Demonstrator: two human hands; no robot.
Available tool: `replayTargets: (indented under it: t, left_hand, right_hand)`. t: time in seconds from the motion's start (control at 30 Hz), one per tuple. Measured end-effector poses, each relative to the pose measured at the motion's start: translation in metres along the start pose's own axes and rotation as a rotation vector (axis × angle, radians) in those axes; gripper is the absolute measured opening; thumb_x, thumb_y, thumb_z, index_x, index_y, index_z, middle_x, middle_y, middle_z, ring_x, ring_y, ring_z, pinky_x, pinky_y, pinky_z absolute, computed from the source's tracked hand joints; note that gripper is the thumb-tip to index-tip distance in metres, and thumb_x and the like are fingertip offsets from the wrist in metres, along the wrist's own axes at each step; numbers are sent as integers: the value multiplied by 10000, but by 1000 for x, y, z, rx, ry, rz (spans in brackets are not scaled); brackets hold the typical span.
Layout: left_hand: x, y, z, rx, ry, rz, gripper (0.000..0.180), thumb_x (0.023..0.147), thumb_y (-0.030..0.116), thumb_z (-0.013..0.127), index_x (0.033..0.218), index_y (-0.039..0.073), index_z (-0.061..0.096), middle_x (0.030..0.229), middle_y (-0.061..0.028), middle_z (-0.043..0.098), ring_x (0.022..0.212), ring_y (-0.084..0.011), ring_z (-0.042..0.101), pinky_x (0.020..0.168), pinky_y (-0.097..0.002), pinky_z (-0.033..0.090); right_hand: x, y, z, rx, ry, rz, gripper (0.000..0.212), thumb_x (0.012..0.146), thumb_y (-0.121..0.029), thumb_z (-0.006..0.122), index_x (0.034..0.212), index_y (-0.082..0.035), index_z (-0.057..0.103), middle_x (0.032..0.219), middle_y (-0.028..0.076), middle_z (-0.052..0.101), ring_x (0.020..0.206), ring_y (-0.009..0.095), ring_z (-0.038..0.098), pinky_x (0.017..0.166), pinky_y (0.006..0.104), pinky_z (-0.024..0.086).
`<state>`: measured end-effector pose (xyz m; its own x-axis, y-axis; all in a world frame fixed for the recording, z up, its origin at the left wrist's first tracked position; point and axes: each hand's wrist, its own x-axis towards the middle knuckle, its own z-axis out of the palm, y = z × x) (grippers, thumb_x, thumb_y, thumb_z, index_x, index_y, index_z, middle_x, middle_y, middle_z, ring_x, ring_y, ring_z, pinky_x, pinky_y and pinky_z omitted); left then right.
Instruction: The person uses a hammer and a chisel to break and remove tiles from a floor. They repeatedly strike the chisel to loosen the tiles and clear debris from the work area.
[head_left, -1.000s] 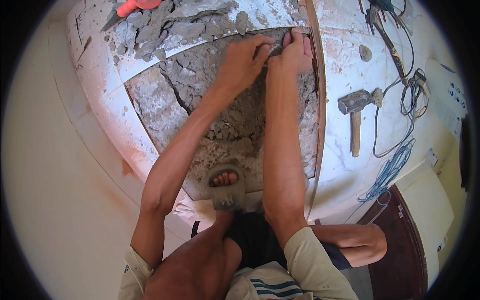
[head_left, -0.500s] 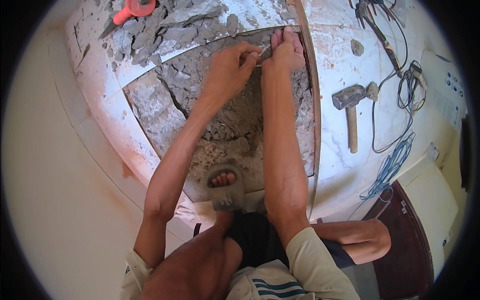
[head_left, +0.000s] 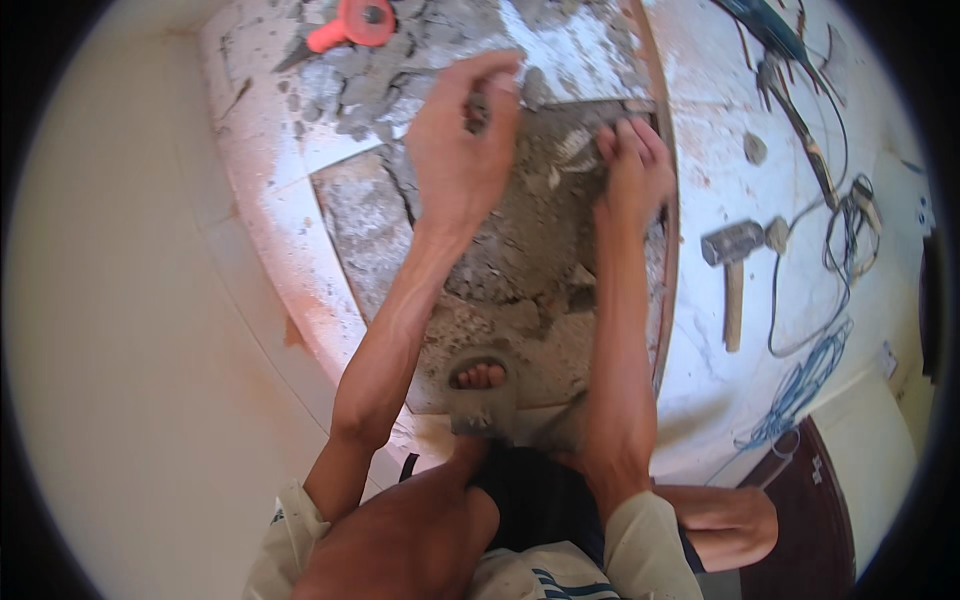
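My left hand is raised over the dug-out rectangular patch of floor, its thumb and fingers curled around what looks like a piece of grey rubble. Close to the patch's far right corner is my right hand. Its fingers are bent down toward the broken mortar, and whatever they may grip is hidden. Between the hands lie loose grey crumbs and a pale streaked spot. A cracked slab of old mortar forms the patch's left side. My sandalled foot stands at its near end.
Heaped rubble covers the far tiles, with an orange-handled tool on it. To the right, past a brown strip, lie a hammer, a blue-green power tool, cables and a blue cord bundle. A pale wall stands left.
My left hand has risen and moved away from the right hand, toward the heaped rubble. My right hand has drawn slightly back from the far corner. The whole view has shifted.
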<state>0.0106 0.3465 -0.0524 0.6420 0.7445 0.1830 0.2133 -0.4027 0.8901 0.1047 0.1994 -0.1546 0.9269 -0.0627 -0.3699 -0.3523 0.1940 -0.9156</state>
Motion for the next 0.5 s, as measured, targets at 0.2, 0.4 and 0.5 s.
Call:
replayTargets:
  t: [0.2,0.4,0.5]
  left_hand:
    - [79,-55,-87,466,83,225,543,855,231,749,1318,22,554,1255,-216,606,1205,-402,535,1071,-485,403]
    - [120,-91,-100,933,26,536,478,865,329,726,1192,-3,621,1162,-253,623,1120,-417,543,981,-521,426]
    - [89,-76,-117,495,156,154,455,946,363,672,1187,-22,640,1113,-198,674,1034,-329,630,914,-444,479]
  right_hand:
    - [-39,-115,-107,-1211,124,-782,403,912,-249,783,1218,-19,659,1210,150,640,1148,270,569,991,434,448]
    - [-24,-127,-169,-1189,-9,-325,764,925,-484,751,1446,2,476,1165,178,584,1086,289,546,961,405,453]
    - [-23,-127,-198,-1279,-61,-308,752,925,-470,756,1436,9,484,1191,186,586,1072,283,556,944,402,465]
